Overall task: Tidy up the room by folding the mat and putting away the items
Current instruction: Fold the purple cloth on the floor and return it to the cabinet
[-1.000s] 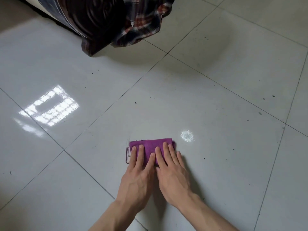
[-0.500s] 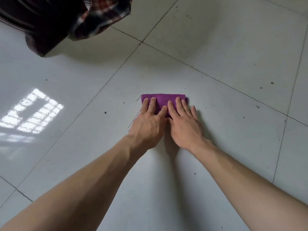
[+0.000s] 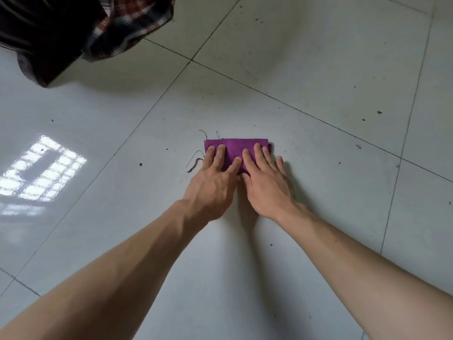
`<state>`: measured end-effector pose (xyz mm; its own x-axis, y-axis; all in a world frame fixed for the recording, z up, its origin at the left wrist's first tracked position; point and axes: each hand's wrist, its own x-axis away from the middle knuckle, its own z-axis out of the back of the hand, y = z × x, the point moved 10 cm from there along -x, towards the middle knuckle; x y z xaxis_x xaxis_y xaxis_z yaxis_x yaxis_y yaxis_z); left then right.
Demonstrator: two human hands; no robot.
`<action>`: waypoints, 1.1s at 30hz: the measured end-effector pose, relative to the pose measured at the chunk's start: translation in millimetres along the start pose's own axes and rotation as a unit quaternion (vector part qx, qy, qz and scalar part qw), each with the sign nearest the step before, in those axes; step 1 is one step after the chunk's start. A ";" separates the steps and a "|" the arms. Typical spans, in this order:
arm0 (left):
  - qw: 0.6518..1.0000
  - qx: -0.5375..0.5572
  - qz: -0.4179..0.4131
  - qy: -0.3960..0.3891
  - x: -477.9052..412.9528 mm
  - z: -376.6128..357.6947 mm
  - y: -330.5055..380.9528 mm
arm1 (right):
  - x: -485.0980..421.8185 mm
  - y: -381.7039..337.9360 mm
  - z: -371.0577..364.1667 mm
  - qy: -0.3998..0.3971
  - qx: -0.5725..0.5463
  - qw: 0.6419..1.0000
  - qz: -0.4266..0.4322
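Note:
A small purple mat (image 3: 235, 146), folded into a narrow rectangle, lies on the grey tiled floor (image 3: 318, 192) in the middle of the view. Loose dark threads stick out from its left edge. My left hand (image 3: 212, 185) presses flat on its left half with straight fingers. My right hand (image 3: 267, 185) presses flat on its right half, fingers spread, the little finger on the floor beside the mat. The near part of the mat is hidden under both hands.
A dark piece of furniture (image 3: 41, 38) stands at the top left with a plaid cloth (image 3: 132, 28) hanging off it. A bright window reflection (image 3: 39, 170) shines on the floor at the left. Small dark specks dot the tiles.
The view has shifted so more of my forearms show. Both hands stay pressed flat on the folded mat.

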<state>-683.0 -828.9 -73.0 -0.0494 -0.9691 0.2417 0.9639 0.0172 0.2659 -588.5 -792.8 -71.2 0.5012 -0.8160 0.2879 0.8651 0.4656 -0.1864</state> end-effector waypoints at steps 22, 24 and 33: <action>0.996 -0.022 -0.031 -0.083 200.2 -92.0 61.7 | 217.3 -43.2 -68.1 -0.053 -0.016 0.997 -0.048; 0.996 -0.008 -0.019 -0.083 217.7 -93.4 60.8 | 234.8 -48.0 -77.6 -0.052 -0.028 0.996 -0.060; 0.997 -0.006 -0.025 -0.066 264.3 -102.7 69.3 | 285.8 -63.7 -91.8 -0.026 -0.048 0.995 -0.080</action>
<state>-602.4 -1109.1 -86.6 -0.1310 -0.9274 0.3503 0.9621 -0.0338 0.2705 -502.1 -1087.1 -63.3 0.3591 -0.8569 0.3697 0.9298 0.2942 -0.2213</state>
